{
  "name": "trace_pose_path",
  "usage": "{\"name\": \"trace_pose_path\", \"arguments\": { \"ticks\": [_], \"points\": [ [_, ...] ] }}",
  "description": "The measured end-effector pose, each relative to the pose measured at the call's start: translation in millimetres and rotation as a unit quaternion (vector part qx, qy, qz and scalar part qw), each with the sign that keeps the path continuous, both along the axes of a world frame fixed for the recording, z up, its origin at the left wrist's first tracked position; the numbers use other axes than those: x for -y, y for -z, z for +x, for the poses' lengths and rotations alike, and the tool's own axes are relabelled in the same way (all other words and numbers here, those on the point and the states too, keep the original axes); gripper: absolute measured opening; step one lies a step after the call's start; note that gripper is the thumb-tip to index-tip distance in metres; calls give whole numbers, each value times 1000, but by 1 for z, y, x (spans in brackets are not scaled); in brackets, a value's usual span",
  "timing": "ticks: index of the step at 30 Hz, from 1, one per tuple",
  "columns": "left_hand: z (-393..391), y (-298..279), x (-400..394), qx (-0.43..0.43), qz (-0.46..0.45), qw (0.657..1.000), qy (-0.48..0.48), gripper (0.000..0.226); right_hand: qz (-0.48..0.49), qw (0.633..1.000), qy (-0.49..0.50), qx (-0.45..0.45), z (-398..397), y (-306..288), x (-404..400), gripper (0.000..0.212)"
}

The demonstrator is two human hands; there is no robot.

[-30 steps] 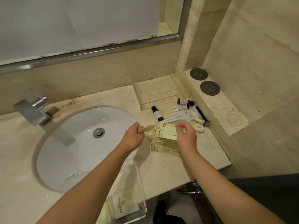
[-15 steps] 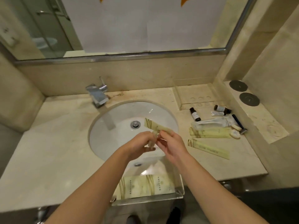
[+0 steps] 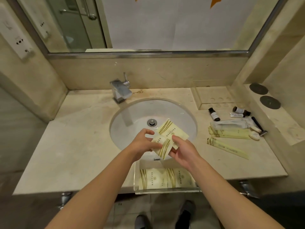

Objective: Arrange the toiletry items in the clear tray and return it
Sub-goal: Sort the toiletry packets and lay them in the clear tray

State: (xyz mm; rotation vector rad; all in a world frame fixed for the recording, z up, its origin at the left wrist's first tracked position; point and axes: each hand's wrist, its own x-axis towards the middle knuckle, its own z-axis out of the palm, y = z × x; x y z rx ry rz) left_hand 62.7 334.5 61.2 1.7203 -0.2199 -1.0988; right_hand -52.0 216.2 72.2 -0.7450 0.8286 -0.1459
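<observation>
- Both hands meet over the near half of the sink, each pinching pale yellow sachets
- The left hand curls its fingers round a small sachet with green stripes, thumb on top
- The right hand grips the near corner of a larger sachet, which fans out towards the sink's drain; the two sachets overlap between the hands
- The clear tray sits at the counter's front edge, just nearer than the sink, partly over the edge; flat yellow packets lie inside it
- Right of the sink, on the counter, lie two long yellow packets, a clear-wrapped item, a razor and two small white soaps
- Beyond those, further from the sink, one dark bottle stands upright, another lies on its side beside a small white tube
- A second clear stand rests against the back wall, right of the sink
- The tap stands behind the sink
</observation>
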Motion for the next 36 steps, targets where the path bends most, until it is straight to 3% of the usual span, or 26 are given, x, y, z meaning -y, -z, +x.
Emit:
{"name": "trace_pose_path", "arguments": {
  "ticks": [5,11,14,17,20,22,24,28,31,33,36],
  "points": [
    [1,5,-5,-41,0,996,-85,76,-24,1000,-1,-1,-13,1,-3,19],
    [-4,6,-1,-128,-36,981,-139,67,-41,999,-21,-13,-29,11,-3,17],
    [-6,12,1,-103,-44,983,-143,70,-56,997,-44,-18,-35,18,-1,16],
    [-4,21,0,6,16,998,-53,81,-121,990,-50,-49,-42,23,5,20],
    [-4,24,-6,74,90,991,72,88,-199,971,-76,-105,-50,30,15,35],
    [-6,26,-9,94,132,977,140,80,-228,960,-99,-132,-57,35,23,45],
    [-9,27,-11,118,171,956,205,57,-240,949,-130,-155,-62,39,30,49],
    [-16,33,-12,141,194,929,281,30,-219,943,-175,-182,-72,44,32,22],
    [-20,39,-13,152,190,919,309,17,-235,933,-191,-195,-75,50,30,17],
    [-21,44,-14,184,192,905,332,18,-268,917,-203,-213,-76,54,27,16],
    [-22,49,-15,222,194,878,377,41,-319,890,-210,-248,-77,58,24,11]
  ]
}}
